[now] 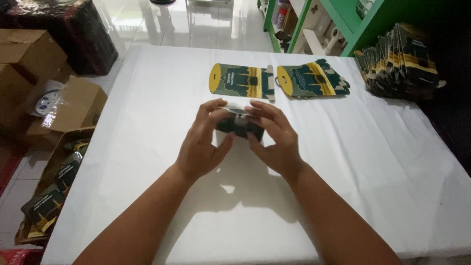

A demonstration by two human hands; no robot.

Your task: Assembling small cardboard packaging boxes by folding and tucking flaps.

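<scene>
Both hands meet over the middle of the white counter (147, 147) and share one small dark packet (239, 125) with a clear plastic top edge: the left hand (202, 142) has its thumb under the packet and its fingers curled over the near-left end, and the right hand (274, 140) pinches the other end the same way, so each grip is closed on the packet, which is held just above the cloth. Judging by what lies around, the work looks part done — two flat green-and-yellow header cards (240, 81) and (311, 79) lie side by side just beyond the hands, a tall stack of finished-looking packs (400, 61) sits at the far right corner, and an open cardboard box (54, 191) on the floor to the left holds more dark packets, so a good share seems left. The counter has wide bare cloth on both sides of the hands and toward the near edge; the right edge drops into shadow, the left edge stands above the box, and green shelving (319, 24) rises close behind the far right corner.
</scene>
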